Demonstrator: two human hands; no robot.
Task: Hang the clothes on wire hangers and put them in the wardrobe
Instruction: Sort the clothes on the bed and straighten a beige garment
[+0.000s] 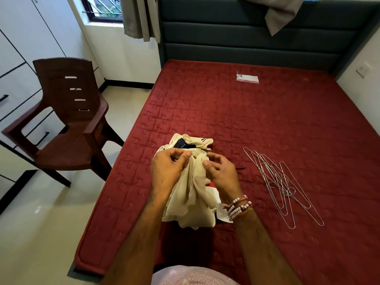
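Observation:
A cream garment (191, 194) is bunched up over the near part of the red mattress (267, 124), with dark blue and red cloth showing under it. My left hand (167, 167) pinches the cream fabric near its top edge. My right hand (221, 172), with beaded bracelets at the wrist, holds the fabric just to the right, fingers curled. A loose pile of several wire hangers (281, 185) lies on the mattress to the right of my hands. The white wardrobe (18, 64) stands along the left wall, doors shut.
A brown plastic chair (67, 124) stands between the bed and the wardrobe. A small plastic packet (246, 77) lies on the far part of the mattress near the dark padded headboard (257, 38). Pale floor runs along the bed's left side.

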